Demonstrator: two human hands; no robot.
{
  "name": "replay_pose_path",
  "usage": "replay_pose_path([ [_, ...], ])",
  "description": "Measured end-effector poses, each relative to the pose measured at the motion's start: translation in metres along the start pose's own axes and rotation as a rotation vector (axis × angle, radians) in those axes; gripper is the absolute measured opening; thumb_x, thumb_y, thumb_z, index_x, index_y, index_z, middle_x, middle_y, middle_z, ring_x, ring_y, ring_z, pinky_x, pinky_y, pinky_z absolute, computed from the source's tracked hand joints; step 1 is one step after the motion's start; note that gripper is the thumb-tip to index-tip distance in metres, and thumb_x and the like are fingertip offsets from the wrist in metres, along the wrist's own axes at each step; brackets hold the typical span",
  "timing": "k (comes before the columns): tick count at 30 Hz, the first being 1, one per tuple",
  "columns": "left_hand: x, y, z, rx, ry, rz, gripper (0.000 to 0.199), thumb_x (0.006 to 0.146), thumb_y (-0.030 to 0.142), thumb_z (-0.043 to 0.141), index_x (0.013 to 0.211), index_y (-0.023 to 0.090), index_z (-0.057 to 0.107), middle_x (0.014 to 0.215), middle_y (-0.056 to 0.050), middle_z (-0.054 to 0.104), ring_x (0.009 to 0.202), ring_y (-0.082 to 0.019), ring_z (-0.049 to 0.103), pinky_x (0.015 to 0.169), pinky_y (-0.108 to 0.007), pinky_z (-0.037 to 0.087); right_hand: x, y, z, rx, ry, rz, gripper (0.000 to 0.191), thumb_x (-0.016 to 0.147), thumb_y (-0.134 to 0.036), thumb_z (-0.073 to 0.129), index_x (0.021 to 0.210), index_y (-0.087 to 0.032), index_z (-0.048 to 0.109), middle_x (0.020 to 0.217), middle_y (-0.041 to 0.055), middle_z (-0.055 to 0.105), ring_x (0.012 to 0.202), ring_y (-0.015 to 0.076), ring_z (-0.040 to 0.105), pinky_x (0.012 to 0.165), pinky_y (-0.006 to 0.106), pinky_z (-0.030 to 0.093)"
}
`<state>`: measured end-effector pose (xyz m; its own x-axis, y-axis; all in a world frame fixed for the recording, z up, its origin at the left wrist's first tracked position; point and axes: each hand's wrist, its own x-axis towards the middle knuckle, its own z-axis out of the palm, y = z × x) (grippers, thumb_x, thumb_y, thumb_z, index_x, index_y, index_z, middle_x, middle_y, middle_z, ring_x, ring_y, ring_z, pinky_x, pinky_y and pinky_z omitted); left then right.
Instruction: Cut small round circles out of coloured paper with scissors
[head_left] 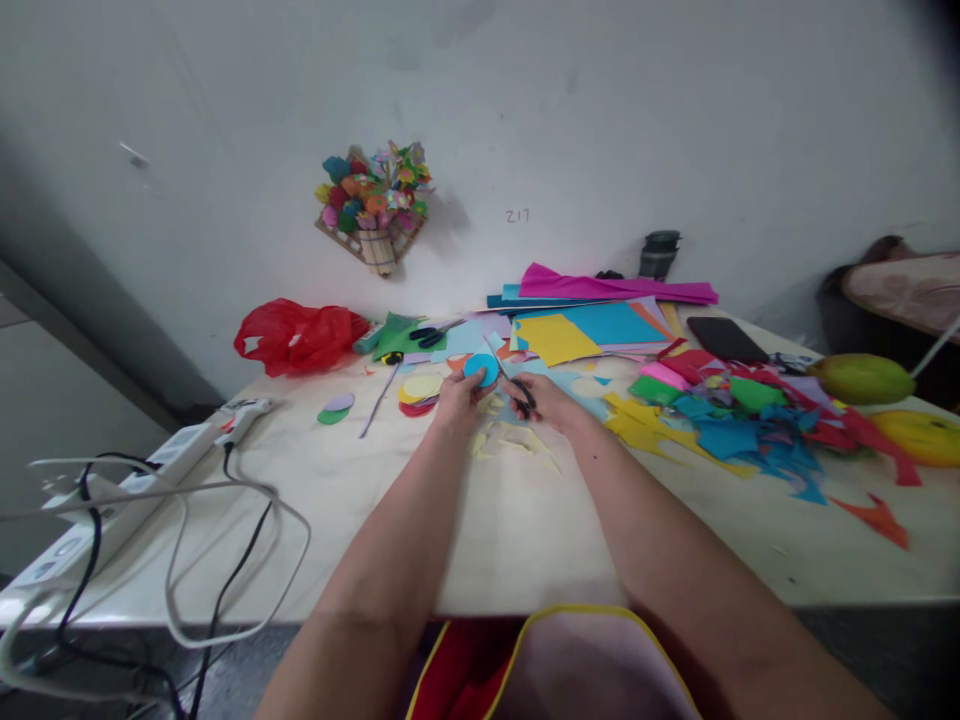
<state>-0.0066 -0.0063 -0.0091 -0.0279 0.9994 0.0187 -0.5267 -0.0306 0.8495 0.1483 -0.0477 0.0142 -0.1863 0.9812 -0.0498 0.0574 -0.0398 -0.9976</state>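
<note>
My left hand (461,398) pinches a round blue paper disc (481,370) above the middle of the table. Close on its right, my right hand (544,400) grips a pair of scissors (525,398) with dark handles, the blades pointing up and left beside the disc. Pale yellow paper scraps (516,442) lie under and in front of both hands. To the left of my left hand sit cut paper circles, a yellow one (421,387) over red ones (417,408). Farther left, a lilac circle (340,401) overlaps a green one (332,416).
Behind my hands lie coloured sheets (559,340) and a second pair of scissors (427,337). Several bright scraps (727,436), a dark phone-like slab (726,340) and yellow-green fruit (862,378) are at right. A red plastic bag (300,335) and a power strip (142,490) with loose cables occupy the left.
</note>
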Motion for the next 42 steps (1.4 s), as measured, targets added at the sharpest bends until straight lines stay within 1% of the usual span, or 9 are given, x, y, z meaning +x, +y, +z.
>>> replay_pose_path([
  [7, 0.001, -0.002, 0.000, 0.000, 0.015, -0.009, 0.023, 0.067, 0.011, 0.085, 0.083, 0.013, 0.069, 0.081, -0.007, 0.074, 0.088, -0.023, 0.075, 0.082, -0.034, 0.062, 0.001, 0.001, 0.001, 0.000, 0.016, 0.002, 0.025, 0.087, -0.026, 0.073, 0.072, -0.017, 0.056, 0.053, -0.0028, 0.057, 0.039, 0.0076, 0.048, 0.033, 0.018, 0.024],
  [16, 0.004, -0.005, -0.002, -0.008, 0.012, 0.002, 0.020, 0.068, 0.011, 0.083, 0.082, 0.013, 0.069, 0.080, -0.007, 0.074, 0.082, -0.021, 0.075, 0.076, -0.030, 0.062, 0.004, 0.005, 0.000, -0.003, 0.003, -0.002, 0.024, 0.088, -0.030, 0.072, 0.074, -0.017, 0.057, 0.054, -0.0030, 0.058, 0.039, 0.0077, 0.049, 0.033, 0.017, 0.024],
  [23, 0.003, -0.005, -0.001, -0.002, -0.001, 0.004, 0.021, 0.069, 0.013, 0.083, 0.083, 0.014, 0.069, 0.079, -0.007, 0.075, 0.085, -0.023, 0.076, 0.080, -0.033, 0.063, 0.005, 0.004, 0.001, -0.009, 0.018, 0.014, 0.026, 0.085, -0.030, 0.075, 0.072, -0.018, 0.056, 0.052, -0.0031, 0.056, 0.038, 0.0075, 0.047, 0.033, 0.018, 0.024],
  [28, 0.003, -0.004, -0.001, -0.016, -0.007, 0.009, 0.019, 0.069, 0.012, 0.083, 0.082, 0.013, 0.069, 0.079, -0.008, 0.074, 0.081, -0.021, 0.075, 0.078, -0.032, 0.062, 0.005, 0.004, 0.001, -0.003, 0.015, 0.011, 0.023, 0.084, -0.029, 0.075, 0.074, -0.018, 0.057, 0.052, -0.0036, 0.056, 0.038, 0.0074, 0.047, 0.033, 0.017, 0.024],
  [33, 0.002, -0.004, -0.001, 0.000, -0.009, 0.008, 0.019, 0.068, 0.012, 0.083, 0.083, 0.013, 0.070, 0.081, -0.008, 0.075, 0.085, -0.023, 0.075, 0.079, -0.033, 0.061, 0.004, 0.003, 0.001, 0.006, 0.007, 0.014, 0.022, 0.082, -0.027, 0.075, 0.074, -0.018, 0.057, 0.051, -0.0039, 0.055, 0.038, 0.0071, 0.046, 0.033, 0.017, 0.024],
  [35, 0.002, -0.003, -0.001, 0.003, -0.007, 0.005, 0.018, 0.069, 0.012, 0.082, 0.083, 0.012, 0.071, 0.080, -0.008, 0.075, 0.084, -0.022, 0.075, 0.078, -0.032, 0.061, 0.004, 0.002, 0.002, 0.006, 0.011, 0.015, 0.021, 0.081, -0.026, 0.075, 0.074, -0.018, 0.057, 0.051, -0.0039, 0.055, 0.038, 0.0073, 0.046, 0.033, 0.017, 0.024],
  [38, 0.002, -0.002, -0.001, 0.000, -0.008, 0.002, 0.015, 0.070, 0.011, 0.080, 0.081, 0.012, 0.071, 0.079, -0.008, 0.075, 0.081, -0.021, 0.075, 0.078, -0.031, 0.061, 0.001, -0.001, 0.003, 0.013, 0.020, 0.027, 0.021, 0.080, -0.023, 0.075, 0.072, -0.018, 0.057, 0.050, -0.0044, 0.053, 0.037, 0.0073, 0.044, 0.034, 0.018, 0.025],
  [42, 0.002, 0.000, -0.001, -0.010, -0.004, 0.000, 0.018, 0.068, 0.011, 0.082, 0.082, 0.013, 0.070, 0.079, -0.007, 0.075, 0.084, -0.023, 0.075, 0.080, -0.033, 0.061, -0.003, -0.006, 0.005, 0.020, 0.022, 0.042, 0.023, 0.081, -0.019, 0.074, 0.068, -0.018, 0.055, 0.048, -0.0045, 0.051, 0.038, 0.0075, 0.044, 0.035, 0.018, 0.029],
])
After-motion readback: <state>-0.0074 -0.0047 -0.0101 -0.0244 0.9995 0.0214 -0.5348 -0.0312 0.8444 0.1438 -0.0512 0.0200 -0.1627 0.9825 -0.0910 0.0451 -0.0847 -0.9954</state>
